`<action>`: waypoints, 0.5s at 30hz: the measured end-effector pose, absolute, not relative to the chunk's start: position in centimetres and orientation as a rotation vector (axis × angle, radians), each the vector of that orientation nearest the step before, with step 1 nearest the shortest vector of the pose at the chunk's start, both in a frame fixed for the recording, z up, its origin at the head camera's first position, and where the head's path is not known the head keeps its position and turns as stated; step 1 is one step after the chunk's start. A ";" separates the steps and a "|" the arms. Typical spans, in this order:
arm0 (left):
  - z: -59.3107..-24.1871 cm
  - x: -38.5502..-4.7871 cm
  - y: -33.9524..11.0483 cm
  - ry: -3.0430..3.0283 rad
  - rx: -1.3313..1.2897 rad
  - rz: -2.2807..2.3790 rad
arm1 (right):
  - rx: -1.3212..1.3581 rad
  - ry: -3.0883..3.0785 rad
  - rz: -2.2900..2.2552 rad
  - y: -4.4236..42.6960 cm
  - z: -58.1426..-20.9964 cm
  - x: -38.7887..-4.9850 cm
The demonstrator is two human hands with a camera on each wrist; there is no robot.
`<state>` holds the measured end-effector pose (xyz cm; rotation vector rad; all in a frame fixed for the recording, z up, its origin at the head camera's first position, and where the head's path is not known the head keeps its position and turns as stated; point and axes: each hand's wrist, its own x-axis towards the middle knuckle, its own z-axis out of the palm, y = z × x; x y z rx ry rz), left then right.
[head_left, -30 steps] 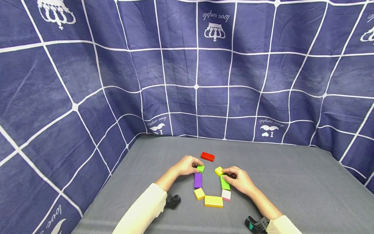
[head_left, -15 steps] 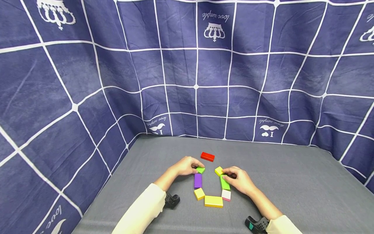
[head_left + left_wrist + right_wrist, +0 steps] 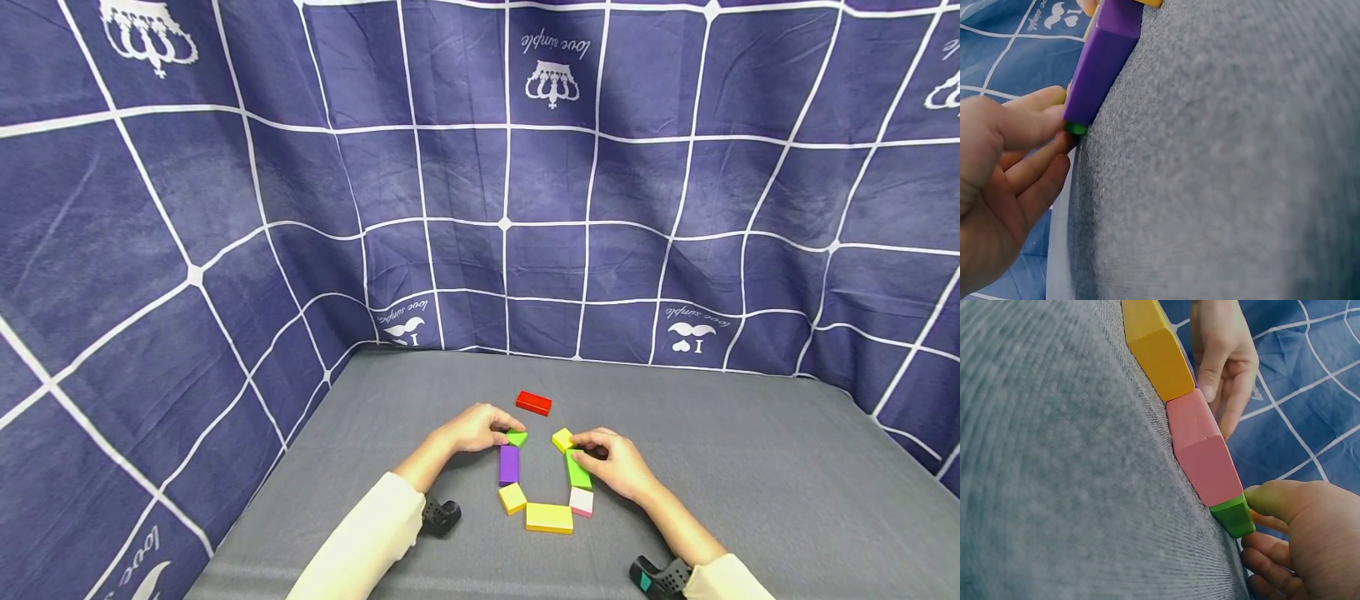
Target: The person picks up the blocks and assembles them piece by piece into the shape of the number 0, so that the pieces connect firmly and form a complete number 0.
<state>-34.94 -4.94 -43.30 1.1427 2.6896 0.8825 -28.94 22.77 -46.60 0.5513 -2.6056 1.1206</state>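
At the far left end of a U of coloured blocks, my left hand pinches a small green block. Just in front of it lies a long purple block, also large in the left wrist view. On the opposite side my right hand has its fingertips against a small yellow block and its thumb at a longer green block. In the right wrist view, a pink block hides most of that green block. The right fingers look relaxed and bent.
A red block lies beyond both hands. A long yellow block forms the near side, between a small yellow block and the pink-white block. Blue patterned cloth hangs behind the grey tabletop.
My left hand has shifted the small green block slightly right and toward the purple block, turning it a little. The right hand and the other blocks stay put.
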 end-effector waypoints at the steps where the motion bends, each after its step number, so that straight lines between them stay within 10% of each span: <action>1: -43.3 -34.9 -5.0 2.690 1.159 0.884 | 0.552 -2.605 1.121 22.7 -46.6 -28.9; 15: -44.4 -31.6 -5.8 2.882 1.480 0.887 | 0.557 -2.592 1.138 22.7 -46.4 -28.8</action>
